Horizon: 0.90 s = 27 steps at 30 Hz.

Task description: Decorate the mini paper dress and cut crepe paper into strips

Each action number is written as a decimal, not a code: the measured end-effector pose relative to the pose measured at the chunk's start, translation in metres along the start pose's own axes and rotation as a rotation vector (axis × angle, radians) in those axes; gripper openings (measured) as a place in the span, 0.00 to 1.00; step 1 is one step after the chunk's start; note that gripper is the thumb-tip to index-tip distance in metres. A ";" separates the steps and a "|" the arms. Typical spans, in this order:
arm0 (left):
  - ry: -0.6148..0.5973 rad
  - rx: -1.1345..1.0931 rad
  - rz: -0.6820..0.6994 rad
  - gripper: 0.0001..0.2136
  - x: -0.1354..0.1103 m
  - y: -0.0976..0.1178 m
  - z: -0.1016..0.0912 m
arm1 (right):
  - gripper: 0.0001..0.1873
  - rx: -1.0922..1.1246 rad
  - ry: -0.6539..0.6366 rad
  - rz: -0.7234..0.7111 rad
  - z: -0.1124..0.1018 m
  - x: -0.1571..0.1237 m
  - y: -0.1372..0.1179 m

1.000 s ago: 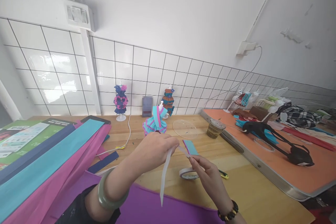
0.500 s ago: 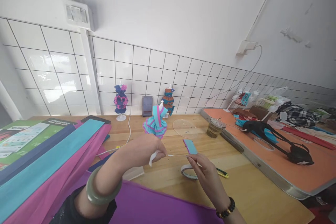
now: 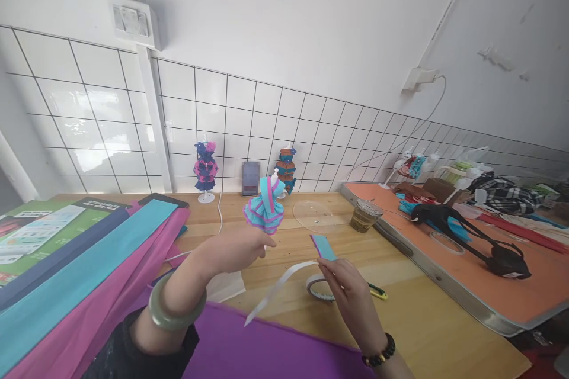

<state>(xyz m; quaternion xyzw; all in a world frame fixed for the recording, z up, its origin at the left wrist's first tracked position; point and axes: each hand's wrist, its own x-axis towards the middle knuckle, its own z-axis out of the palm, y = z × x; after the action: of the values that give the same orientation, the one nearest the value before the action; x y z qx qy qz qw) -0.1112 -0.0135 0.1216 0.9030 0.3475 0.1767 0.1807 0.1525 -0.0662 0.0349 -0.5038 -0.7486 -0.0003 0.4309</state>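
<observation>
Between the thumb and fingers of my right hand (image 3: 347, 281) is one end of a white strip of tape (image 3: 282, 284). Its other end curves down leftward and hangs loose over the purple fabric (image 3: 262, 340). My left hand (image 3: 242, 247) is apart from the strip, index finger stretched out and the other fingers partly hidden. Just beyond it stands a small dress form in a turquoise and pink ruffled dress (image 3: 264, 213). A tape roll (image 3: 316, 291) lies beside my right hand, and a turquoise fabric piece (image 3: 323, 246) lies behind that hand.
Turquoise (image 3: 89, 272) and pink fabric strips cover the left side. A yellow-black cutter (image 3: 379, 292) rests right of my right hand. Farther back are a lidded cup (image 3: 365, 215), a clear disc (image 3: 313, 216), a phone (image 3: 251, 179) and two dressed forms. An orange board (image 3: 480, 284) borders the right.
My left hand has let go of the white strip and drawn slightly left, its index finger now extended. The strip's freed end has dropped; my right hand still holds the other end.
</observation>
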 end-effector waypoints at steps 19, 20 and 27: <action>-0.387 -0.974 -0.224 0.11 0.040 0.012 0.048 | 0.15 0.074 0.058 0.024 0.006 -0.002 0.010; -0.393 -0.992 -0.219 0.12 0.040 0.011 0.048 | 0.15 0.086 0.055 0.034 0.006 -0.001 0.010; -0.447 -1.098 -0.225 0.15 0.040 0.005 0.051 | 0.16 0.151 0.015 0.138 0.011 0.003 0.012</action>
<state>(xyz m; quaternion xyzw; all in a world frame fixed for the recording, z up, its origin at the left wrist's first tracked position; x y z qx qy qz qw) -0.0577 -0.0002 0.0870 0.6507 0.2525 0.1158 0.7067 0.1537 -0.0533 0.0247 -0.5203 -0.7066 0.0820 0.4725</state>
